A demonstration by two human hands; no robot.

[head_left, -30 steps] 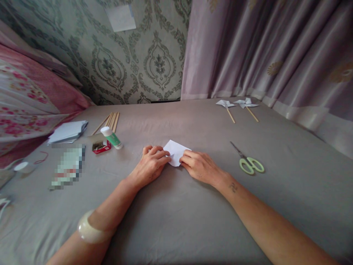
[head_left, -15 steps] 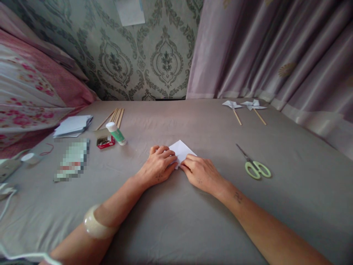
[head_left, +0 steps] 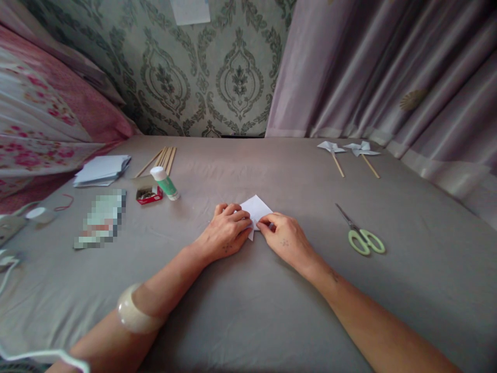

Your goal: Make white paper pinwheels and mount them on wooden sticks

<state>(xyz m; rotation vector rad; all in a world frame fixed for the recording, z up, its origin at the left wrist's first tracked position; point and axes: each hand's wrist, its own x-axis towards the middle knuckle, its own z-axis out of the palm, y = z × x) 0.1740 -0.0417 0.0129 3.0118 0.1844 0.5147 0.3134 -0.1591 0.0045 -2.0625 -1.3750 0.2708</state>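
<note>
A small piece of white paper (head_left: 256,207) lies on the grey cloth between my hands, one corner pointing away from me and a narrow tip showing near its lower edge. My left hand (head_left: 229,230) rests over its left side, fingers bent and closed on the paper. On the right side, my right hand (head_left: 285,233) pinches the paper's edge between thumb and forefinger. Both hands partly cover the paper, so its folds are hard to make out. To the right of my right hand lie scissors (head_left: 361,235) with light green handles, blades pointing away.
Two paper pinwheels (head_left: 332,148) on sticks lie at the back right. At left are stacked white paper (head_left: 103,170), several wooden sticks (head_left: 166,159), a glue stick (head_left: 165,184), a small red box (head_left: 149,195) and a blurred packet (head_left: 101,220). A power strip (head_left: 10,228) sits at the far left.
My right hand has shifted slightly up along the paper's right edge, uncovering more of its lower part. The left hand stays on the paper. The camera view has shifted slightly.
</note>
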